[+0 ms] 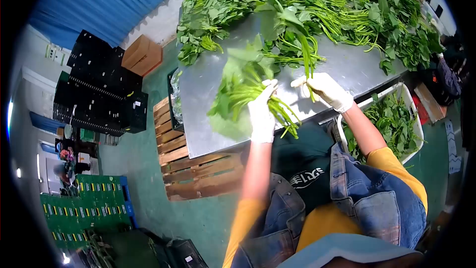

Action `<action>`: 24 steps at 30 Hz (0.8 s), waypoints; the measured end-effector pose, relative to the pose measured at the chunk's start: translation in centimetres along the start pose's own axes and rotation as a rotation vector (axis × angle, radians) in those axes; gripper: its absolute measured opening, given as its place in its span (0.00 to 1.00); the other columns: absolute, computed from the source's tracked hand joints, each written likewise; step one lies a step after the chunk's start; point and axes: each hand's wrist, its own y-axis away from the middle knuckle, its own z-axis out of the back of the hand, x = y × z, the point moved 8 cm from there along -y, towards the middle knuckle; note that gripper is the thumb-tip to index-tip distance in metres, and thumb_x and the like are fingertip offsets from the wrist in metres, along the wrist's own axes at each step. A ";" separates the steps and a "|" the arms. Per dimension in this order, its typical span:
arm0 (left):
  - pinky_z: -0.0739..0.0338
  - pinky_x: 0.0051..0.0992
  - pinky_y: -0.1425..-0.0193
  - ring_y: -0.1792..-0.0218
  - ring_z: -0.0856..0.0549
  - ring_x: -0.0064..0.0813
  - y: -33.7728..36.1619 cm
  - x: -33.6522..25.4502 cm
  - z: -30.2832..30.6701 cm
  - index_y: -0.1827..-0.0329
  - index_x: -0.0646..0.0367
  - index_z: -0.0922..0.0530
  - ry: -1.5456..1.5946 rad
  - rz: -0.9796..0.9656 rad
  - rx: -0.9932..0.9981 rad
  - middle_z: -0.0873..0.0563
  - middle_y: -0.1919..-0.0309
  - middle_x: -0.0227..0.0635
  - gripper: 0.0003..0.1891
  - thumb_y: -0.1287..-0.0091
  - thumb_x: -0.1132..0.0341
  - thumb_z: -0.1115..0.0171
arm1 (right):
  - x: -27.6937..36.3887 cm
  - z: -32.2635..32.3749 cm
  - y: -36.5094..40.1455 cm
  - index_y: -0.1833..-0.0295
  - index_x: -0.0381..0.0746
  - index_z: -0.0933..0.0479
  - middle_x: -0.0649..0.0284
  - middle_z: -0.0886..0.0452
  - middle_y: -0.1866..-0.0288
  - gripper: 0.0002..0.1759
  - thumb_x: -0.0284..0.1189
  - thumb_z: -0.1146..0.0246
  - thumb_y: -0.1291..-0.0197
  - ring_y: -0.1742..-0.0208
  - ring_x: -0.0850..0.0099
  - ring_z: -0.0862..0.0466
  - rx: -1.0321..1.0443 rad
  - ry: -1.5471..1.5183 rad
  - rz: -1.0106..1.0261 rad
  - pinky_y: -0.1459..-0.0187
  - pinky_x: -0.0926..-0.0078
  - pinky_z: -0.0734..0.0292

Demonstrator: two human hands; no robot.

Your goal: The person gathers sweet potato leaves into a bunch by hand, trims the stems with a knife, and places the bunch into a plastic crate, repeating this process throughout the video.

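My left hand (262,111), in a white glove, is closed round a thick bunch of leafy greens (238,89). Its leaves fan out to the left, a little blurred, and the cut stems poke out to the right of my fist. In a matching glove, my right hand (327,91) pinches a smaller bundle of green stems (305,52) whose leaves point up and away from me. Both hands are over the near edge of a metal table (203,106). Beyond them lies a long heap of the same greens (233,0).
A white basket (420,134) of greens stands below the table at right. Left of the table are a dark crate (173,99) and a wooden pallet (193,176). Black crates (99,89), a cardboard box (141,54) and green crates (89,208) stand further left.
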 end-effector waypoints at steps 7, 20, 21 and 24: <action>0.27 0.25 0.80 0.85 0.26 0.26 3.6 -11.0 -5.3 0.53 0.71 0.23 0.267 -0.028 0.418 0.25 0.81 0.34 0.13 0.40 0.73 0.42 | -1.5 -2.2 1.1 0.55 0.34 0.21 0.68 0.22 0.76 0.15 0.35 0.43 0.36 0.81 0.84 0.29 0.199 0.205 -0.199 0.80 0.86 0.35; 0.30 0.19 0.68 0.72 0.24 0.19 3.0 -7.8 -4.5 0.60 0.65 0.18 0.528 0.085 0.010 0.20 0.69 0.28 0.08 0.43 0.76 0.36 | -2.2 3.0 5.6 0.62 0.30 0.20 0.63 0.19 0.73 0.13 0.31 0.38 0.40 0.76 0.81 0.23 -0.402 -0.078 -0.102 0.72 0.87 0.29; 0.30 0.19 0.68 0.73 0.24 0.19 2.4 -6.7 -4.1 0.60 0.65 0.18 0.577 0.090 -0.027 0.20 0.69 0.28 0.08 0.42 0.75 0.36 | -2.5 5.4 6.8 0.59 0.29 0.21 0.62 0.19 0.71 0.13 0.31 0.39 0.39 0.74 0.81 0.23 -0.515 0.034 0.062 0.71 0.87 0.29; 0.30 0.19 0.67 0.72 0.24 0.18 0.1 -3.6 -1.2 0.63 0.65 0.18 0.464 0.236 -0.142 0.20 0.69 0.28 0.06 0.42 0.75 0.35 | -1.9 8.4 9.2 0.54 0.28 0.22 0.62 0.18 0.65 0.14 0.30 0.41 0.36 0.69 0.82 0.23 -0.784 -0.325 0.102 0.70 0.88 0.29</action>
